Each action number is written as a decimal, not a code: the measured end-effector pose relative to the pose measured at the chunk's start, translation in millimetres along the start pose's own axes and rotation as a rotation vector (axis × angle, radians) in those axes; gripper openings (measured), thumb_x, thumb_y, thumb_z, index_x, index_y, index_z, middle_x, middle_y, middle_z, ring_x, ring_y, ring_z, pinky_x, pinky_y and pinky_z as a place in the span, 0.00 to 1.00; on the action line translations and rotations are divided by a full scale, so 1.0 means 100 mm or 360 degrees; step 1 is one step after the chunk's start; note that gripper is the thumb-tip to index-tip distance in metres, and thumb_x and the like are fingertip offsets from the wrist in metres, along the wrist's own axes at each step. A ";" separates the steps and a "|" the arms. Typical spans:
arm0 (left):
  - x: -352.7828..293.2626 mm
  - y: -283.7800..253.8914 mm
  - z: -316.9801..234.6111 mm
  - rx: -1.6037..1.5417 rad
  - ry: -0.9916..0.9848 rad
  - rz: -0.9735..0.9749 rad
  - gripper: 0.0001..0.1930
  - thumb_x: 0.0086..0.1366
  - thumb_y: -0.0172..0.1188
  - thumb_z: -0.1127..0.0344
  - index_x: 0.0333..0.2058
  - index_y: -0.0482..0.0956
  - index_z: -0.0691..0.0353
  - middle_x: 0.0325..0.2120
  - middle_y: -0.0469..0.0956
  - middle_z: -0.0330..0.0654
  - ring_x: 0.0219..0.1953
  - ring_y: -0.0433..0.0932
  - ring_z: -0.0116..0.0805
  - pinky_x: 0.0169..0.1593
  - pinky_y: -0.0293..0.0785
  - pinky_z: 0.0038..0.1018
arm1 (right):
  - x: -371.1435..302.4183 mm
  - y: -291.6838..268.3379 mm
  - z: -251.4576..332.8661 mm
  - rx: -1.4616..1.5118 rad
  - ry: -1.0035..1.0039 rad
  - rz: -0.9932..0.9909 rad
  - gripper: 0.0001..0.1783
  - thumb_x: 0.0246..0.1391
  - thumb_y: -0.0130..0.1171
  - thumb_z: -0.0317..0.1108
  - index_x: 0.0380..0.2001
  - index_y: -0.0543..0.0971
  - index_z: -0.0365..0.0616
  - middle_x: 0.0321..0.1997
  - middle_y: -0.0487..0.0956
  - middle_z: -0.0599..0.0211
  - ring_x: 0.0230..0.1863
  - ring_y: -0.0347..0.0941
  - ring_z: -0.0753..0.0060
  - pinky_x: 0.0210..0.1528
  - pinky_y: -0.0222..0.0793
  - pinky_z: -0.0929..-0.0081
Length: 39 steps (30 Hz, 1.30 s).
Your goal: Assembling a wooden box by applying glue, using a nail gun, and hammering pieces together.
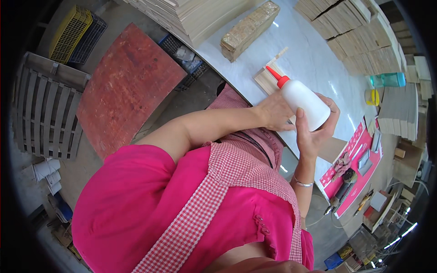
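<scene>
Right hand (312, 137) clasps a white, red-nozzled bottle (306, 102) partly hiding the left hand (273, 112), whose grip is unclear; a wooden block (249, 32) lies beyond the bottle.

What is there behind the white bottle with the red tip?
Behind the white bottle, part of the left hand and a pale wooden piece show. The bottle covers more of that hand, so whether it grips anything is hidden.
</scene>
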<state>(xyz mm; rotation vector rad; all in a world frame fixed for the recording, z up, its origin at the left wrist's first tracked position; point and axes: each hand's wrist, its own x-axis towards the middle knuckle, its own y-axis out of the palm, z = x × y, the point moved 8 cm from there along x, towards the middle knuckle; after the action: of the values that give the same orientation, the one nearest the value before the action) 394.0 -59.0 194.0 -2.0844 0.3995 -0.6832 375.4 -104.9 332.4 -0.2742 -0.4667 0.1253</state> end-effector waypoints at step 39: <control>-0.03 -0.16 -0.06 0.0033 -0.0127 0.0256 0.40 0.61 0.53 0.37 0.65 0.63 0.57 0.66 0.59 0.47 0.71 0.48 0.51 0.69 0.38 0.59 | 0.26 -0.14 0.02 -0.0252 -0.0034 -0.0128 0.29 0.45 0.71 0.29 0.49 0.69 0.34 0.45 0.75 0.59 0.44 0.74 0.69 0.46 0.72 0.73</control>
<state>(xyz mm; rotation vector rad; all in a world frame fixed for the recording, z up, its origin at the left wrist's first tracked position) 388.5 -52.3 209.1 -2.0273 0.5062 -0.5057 397.8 -112.8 349.4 -0.4090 -0.5092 0.0127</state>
